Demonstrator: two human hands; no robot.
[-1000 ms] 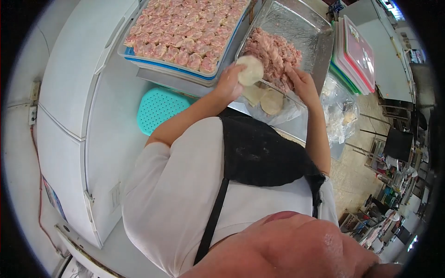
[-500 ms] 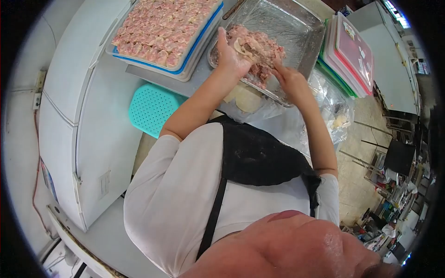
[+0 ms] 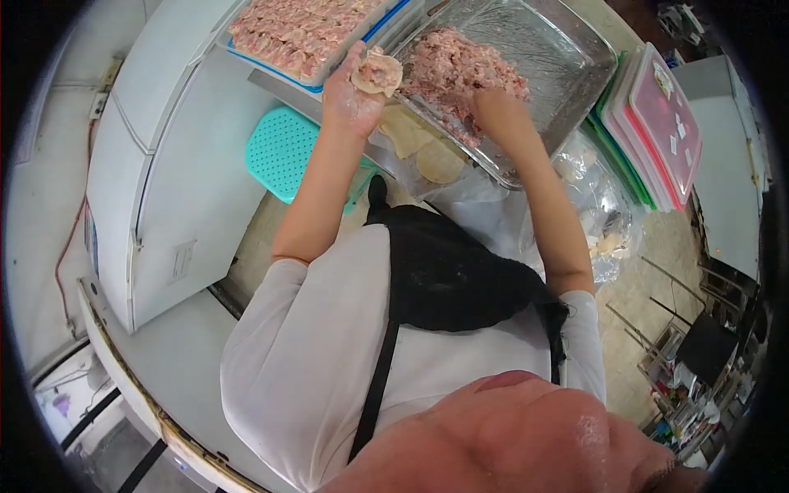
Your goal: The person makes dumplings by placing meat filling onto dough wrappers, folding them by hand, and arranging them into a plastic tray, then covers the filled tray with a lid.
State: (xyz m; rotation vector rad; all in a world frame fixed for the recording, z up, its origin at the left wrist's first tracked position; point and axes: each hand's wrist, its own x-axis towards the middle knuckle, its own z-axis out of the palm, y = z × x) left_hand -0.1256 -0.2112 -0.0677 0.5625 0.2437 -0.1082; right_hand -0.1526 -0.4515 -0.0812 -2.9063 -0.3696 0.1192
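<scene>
My left hand cups a round dumpling wrapper with a dab of minced meat filling on it, near the corner of the dumpling box. My right hand is at the mound of raw minced meat in a metal tray. Its fingers are curled and partly hidden, and what they hold is not visible. Below the tray's near edge, a stack of pale round wrappers lies on plastic.
A clear box with a blue rim holds rows of filled dumplings. A turquoise perforated basket sits below it. Stacked coloured lids stand right of the tray, above a crumpled plastic bag. A white fridge is at left.
My hands have moved apart: the left, with the filled wrapper, has gone left away from the tray, while the right is now down at the meat. The whole view has shifted slightly.
</scene>
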